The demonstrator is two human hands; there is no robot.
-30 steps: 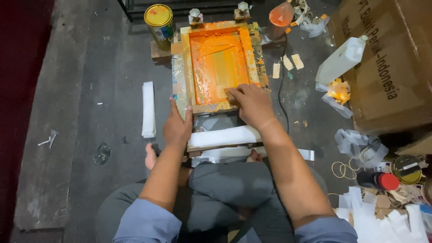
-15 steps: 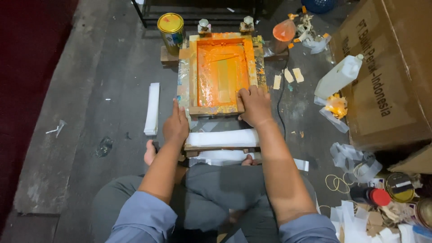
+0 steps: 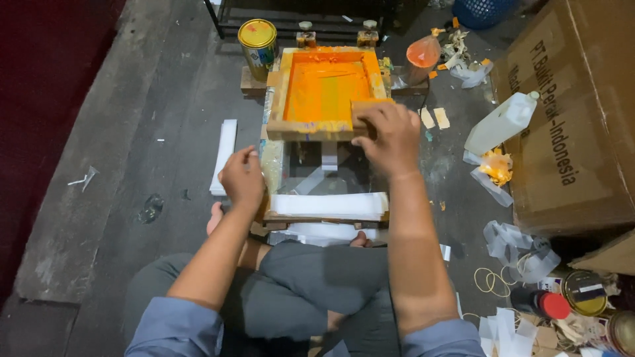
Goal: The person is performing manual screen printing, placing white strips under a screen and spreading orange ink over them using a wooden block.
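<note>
1. Our right hand (image 3: 390, 135) grips the near right corner of the wooden screen frame (image 3: 286, 92), fingers curled over its near rail w/ the thumb side on top; the frame looks tilted up off the base, hinged at its far edge.
2. The frame's mesh (image 3: 324, 89) is coated in orange ink, brightest on the left, paler in the middle.
3. Our left hand (image 3: 241, 178) sits at the left edge of the printing base (image 3: 344, 173), fingers pinched together; can't tell if sth thin is between them, prob. a strip, view too dark.
4. A stack of white strips (image 3: 329, 205) lies across the near edge of the base, just above our crossed legs, apart from both hands.
5. Another white strip (image 3: 223, 155) lies on the floor just left of our left hand.
6. A yellow-lidded tin (image 3: 258, 39) stands at the frame's far left corner.
7. An orange-filled bag (image 3: 423, 51) sits right of the far end; a white plastic bottle (image 3: 503, 122) leans by the cardboard box (image 3: 575, 125) at right.
</note>
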